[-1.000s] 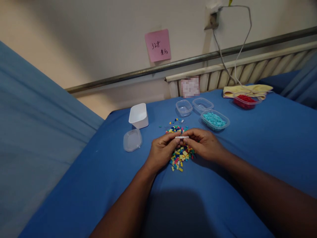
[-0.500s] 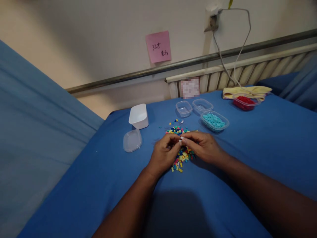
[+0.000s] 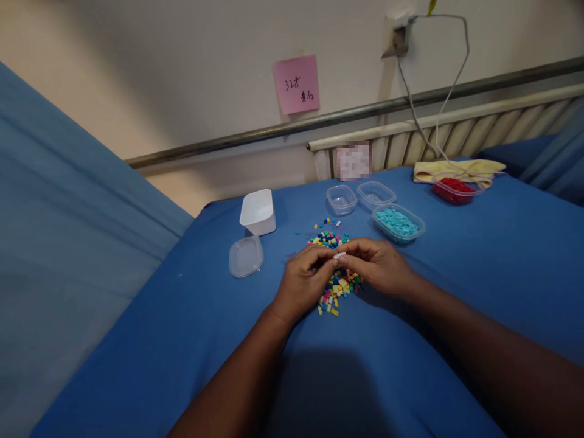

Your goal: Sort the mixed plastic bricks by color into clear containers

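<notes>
Small white toy bricks (image 3: 340, 255) sit at the fingertips of both my hands, joined or pressed together; I cannot tell which. My left hand (image 3: 306, 277) is closed in a pinch on their left end. From the other side my right hand (image 3: 376, 266) pinches the right end between thumb and forefinger. Both hands hover over a loose pile of mixed-colour toy bricks (image 3: 343, 285), mostly yellow, blue, pink and teal. The hands hide the middle of this pile. A few bricks (image 3: 327, 221) lie scattered at its far side.
Behind the pile stand two clear tubs (image 3: 342, 210) and a tub of turquoise pieces (image 3: 398, 224). A tub of red pieces (image 3: 456, 191) rests by a yellow cloth (image 3: 422, 172). To the left are a white box (image 3: 262, 228) and a clear lid (image 3: 246, 257), all on blue cloth (image 3: 219, 340).
A white strip was held between both hands a second ago. Half a second ago white pieces showed apart at each hand's fingertips; now they are together again. The view has shifted slightly.
</notes>
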A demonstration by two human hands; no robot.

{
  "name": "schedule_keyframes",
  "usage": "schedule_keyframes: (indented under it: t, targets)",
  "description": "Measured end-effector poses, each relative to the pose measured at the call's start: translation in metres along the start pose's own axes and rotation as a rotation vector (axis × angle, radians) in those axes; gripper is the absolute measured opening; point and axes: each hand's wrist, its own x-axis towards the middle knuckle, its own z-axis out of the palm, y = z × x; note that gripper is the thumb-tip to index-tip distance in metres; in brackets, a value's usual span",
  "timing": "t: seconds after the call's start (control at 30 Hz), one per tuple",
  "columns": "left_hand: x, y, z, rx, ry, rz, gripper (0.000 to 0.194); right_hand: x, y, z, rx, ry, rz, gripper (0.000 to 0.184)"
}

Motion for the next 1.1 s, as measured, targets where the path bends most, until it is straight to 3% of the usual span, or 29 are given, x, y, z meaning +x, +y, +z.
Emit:
schedule_keyframes:
  t: [0.13, 0.27, 0.43, 0.77, 1.1]
  targets:
    - [-0.002, -0.002, 0.003, -0.171, -0.023, -0.197, 0.019, 0.0, 0.0, -0.002, -0.065, 0.003, -0.007, 0.024]
    - [-0.002, -0.003, 0.004, -0.281, -0.007, -0.307, 0.023, 0.0, -0.007, -0.003, -0.086, -0.023, -0.037, 0.024]
    - [0.001, -0.001, 0.003, -0.307, 0.05, -0.315, 0.021, 0.0, -0.011, -0.004, -0.125, 0.0, -0.082, 0.025]
    - [0.002, 0.003, 0.001, -0.295, 0.049, -0.326, 0.017, -0.002, -0.006, -0.002, -0.185, 0.026, -0.144, 0.024]
    - [0.004, 0.001, 0.004, -0.31, 0.064, -0.38, 0.023, -0.001, -0.01, 0.005, -0.091, 0.053, -0.08, 0.025]
